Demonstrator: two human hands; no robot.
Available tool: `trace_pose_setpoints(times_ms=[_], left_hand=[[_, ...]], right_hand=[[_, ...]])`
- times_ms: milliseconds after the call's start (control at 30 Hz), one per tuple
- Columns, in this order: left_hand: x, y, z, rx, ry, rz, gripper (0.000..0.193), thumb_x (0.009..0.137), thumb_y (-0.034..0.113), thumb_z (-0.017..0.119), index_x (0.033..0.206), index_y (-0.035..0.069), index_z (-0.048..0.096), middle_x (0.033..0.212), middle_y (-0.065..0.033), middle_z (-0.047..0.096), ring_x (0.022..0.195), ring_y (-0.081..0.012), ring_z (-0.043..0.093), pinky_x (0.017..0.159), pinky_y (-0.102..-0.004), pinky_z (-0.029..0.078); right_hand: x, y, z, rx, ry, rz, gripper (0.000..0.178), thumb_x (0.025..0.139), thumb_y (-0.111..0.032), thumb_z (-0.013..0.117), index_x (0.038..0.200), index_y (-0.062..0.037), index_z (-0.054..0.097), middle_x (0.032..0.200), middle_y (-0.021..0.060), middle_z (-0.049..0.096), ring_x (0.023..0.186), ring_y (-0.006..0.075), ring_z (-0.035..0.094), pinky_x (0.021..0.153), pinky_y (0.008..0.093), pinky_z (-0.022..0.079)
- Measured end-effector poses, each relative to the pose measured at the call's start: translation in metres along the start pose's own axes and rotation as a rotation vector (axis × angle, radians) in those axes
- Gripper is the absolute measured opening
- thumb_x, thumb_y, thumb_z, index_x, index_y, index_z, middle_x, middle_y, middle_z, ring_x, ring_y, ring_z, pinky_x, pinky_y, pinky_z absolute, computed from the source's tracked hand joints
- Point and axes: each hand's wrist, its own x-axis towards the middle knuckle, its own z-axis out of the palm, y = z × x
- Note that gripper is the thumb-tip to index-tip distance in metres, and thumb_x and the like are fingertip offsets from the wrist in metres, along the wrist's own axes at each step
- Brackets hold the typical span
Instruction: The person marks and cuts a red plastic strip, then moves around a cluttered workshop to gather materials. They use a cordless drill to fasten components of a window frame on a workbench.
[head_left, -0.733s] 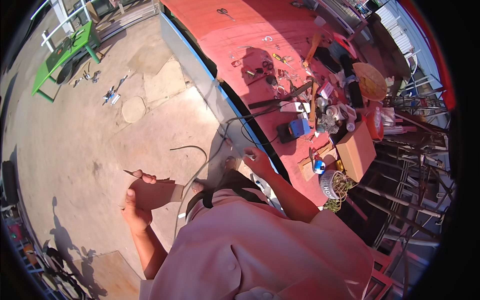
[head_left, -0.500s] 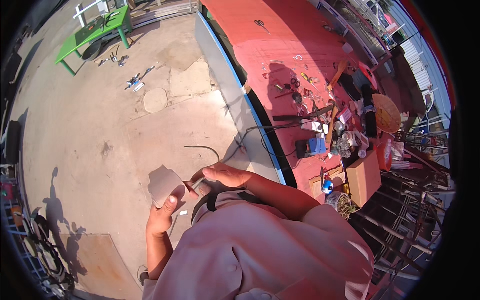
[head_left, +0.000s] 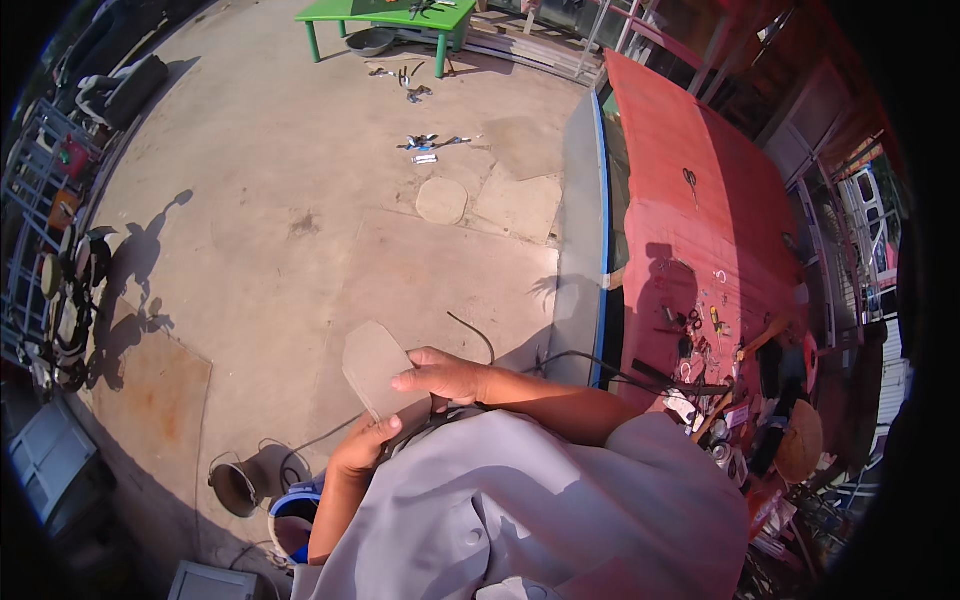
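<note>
In the head view, our left hand [head_left: 366, 445] and right hand [head_left: 448, 378], both partly closed, grip a flat sheet [head_left: 374, 358] above the sunlit floor [head_left: 265, 270]; a red table [head_left: 655, 130] (strewn with tools [head_left: 715, 317]) stands rightward, a green table [head_left: 328, 10] ahead.

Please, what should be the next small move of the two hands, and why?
A slight turn of the thin, flat, grey-tan sheet might be best, to bring its free far edge nearer: the bare left hand and bare right hand both hold its near end.
</note>
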Motion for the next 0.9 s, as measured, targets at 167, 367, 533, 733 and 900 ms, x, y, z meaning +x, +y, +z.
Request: trace_pose_setpoints(times_ms=[167, 367, 533, 733, 900], left_hand=[[0.039, -0.003, 0.012, -0.177, 0.02, 0.06, 0.089, 0.079, 0.05, 0.072, 0.143, -0.002, 0.038, 0.131, -0.0194, 0.053, 0.123, -0.0312, 0.052, 0.104, -0.0424, 0.043], [0.076, 0.012, 0.014, -0.021, -0.05, 0.0, 0.056, 0.092, 0.039, 0.066, 0.125, -0.004, 0.055, 0.113, -0.0142, 0.064, 0.109, -0.0262, 0.06, 0.099, -0.0379, 0.045], [0.124, 0.023, 0.012, 0.522, -0.117, -0.047, 0.048, 0.098, 0.041, 0.061, 0.12, -0.002, 0.061, 0.111, -0.0083, 0.065, 0.103, -0.0195, 0.059, 0.092, -0.0334, 0.046], [0.185, 0.025, 0.021, 0.727, -0.078, -0.015, 0.06, 0.094, 0.055, 0.061, 0.118, 0.001, 0.064, 0.099, -0.0043, 0.064, 0.093, -0.0157, 0.057, 0.08, -0.03, 0.046], [0.251, 0.017, 0.001, 0.54, 0.099, -0.012, 0.062, 0.092, 0.053, 0.065, 0.12, -0.002, 0.063, 0.1, -0.0045, 0.064, 0.095, -0.0164, 0.057, 0.085, -0.0306, 0.044]], right_hand=[[0.0, -0.036, -0.018, -0.164, 0.031, -0.056, 0.036, 0.09, -0.036, 0.065, 0.108, -0.0046, 0.059, 0.076, -0.0001, 0.053, 0.052, 0.0069, 0.045, 0.038, 0.0223, 0.033], [-0.001, -0.03, -0.051, -0.291, 0.123, -0.012, 0.046, 0.089, -0.042, 0.063, 0.106, 0.001, 0.06, 0.088, 0.0054, 0.061, 0.068, 0.011, 0.055, 0.043, 0.027, 0.046], [-0.01, -0.017, -0.085, -0.31, 0.286, -0.204, 0.053, 0.096, -0.05, 0.057, 0.096, 0.0033, 0.062, 0.079, 0.0055, 0.062, 0.063, 0.0126, 0.055, 0.051, 0.0282, 0.048], [-0.046, 0.001, -0.166, -0.292, 0.785, -0.412, 0.048, 0.101, -0.044, 0.053, 0.089, -0.0001, 0.066, 0.074, 0.0026, 0.065, 0.068, 0.0108, 0.057, 0.062, 0.0286, 0.047], [-0.119, 0.064, -0.35, -0.473, 1.445, -0.344, 0.027, 0.093, -0.026, 0.06, 0.095, -0.0009, 0.07, 0.074, 0.0092, 0.067, 0.069, 0.0163, 0.063, 0.065, 0.0329, 0.049]])
